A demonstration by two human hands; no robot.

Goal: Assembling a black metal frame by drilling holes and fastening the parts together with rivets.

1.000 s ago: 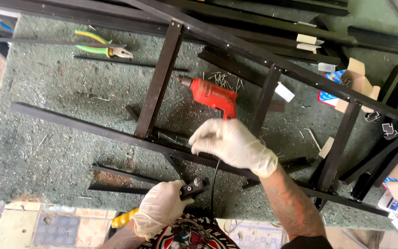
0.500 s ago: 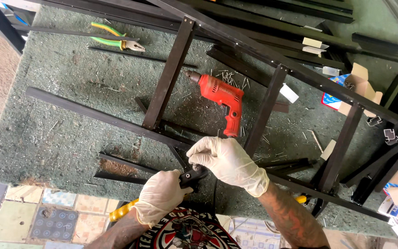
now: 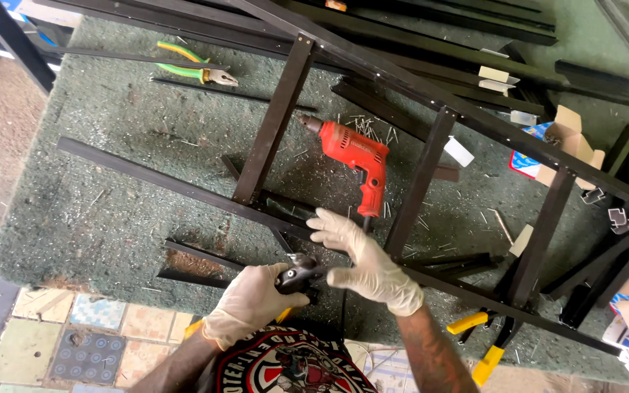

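Both hands wear pale latex gloves. My left hand [image 3: 252, 302] grips a small black and silver hand tool [image 3: 296, 275] with yellow handles, near the bottom edge of the green felt table [image 3: 103, 218]. My right hand [image 3: 362, 262] hovers just right of the tool's head, fingers spread, thumb close to it. Both hands sit over the near rail of a dark metal ladder-like frame [image 3: 274, 120]. A red electric drill [image 3: 357, 160] lies on the felt just beyond my right hand, its cord running toward me.
Green and yellow pliers [image 3: 194, 69] lie at the far left. Loose dark metal bars [image 3: 198, 251], small nails and scraps litter the felt. Yellow-handled tools [image 3: 478, 342] rest at the near right edge. Small cardboard boxes [image 3: 573, 142] stand at right. Tiled floor shows at lower left.
My right hand lifted off the tool's head and spread its fingers. My left hand kept hold of the tool. The view shifted slightly.
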